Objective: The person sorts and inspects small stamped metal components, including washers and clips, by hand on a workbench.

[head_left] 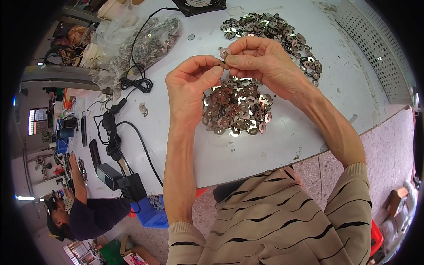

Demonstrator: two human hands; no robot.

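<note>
My left hand (pixel 191 84) and my right hand (pixel 260 59) meet above the white table (pixel 282 145), fingertips pinched together on a small round metal disc (pixel 224 54). Whether a second small piece sits between the left fingertips is hard to tell. Directly beneath the hands lies a pile of brownish metal discs with square holes (pixel 236 110). A larger, flatter spread of shinier discs (pixel 274 33) lies farther back on the table, behind my right hand.
A clear plastic bag of metal parts (pixel 150 39) lies at the back left, with black cables (pixel 137 81) and a power adapter (pixel 131 186) along the table's left edge. A black fan (pixel 198 5) sits at the far edge. Another person (pixel 84 212) works at lower left.
</note>
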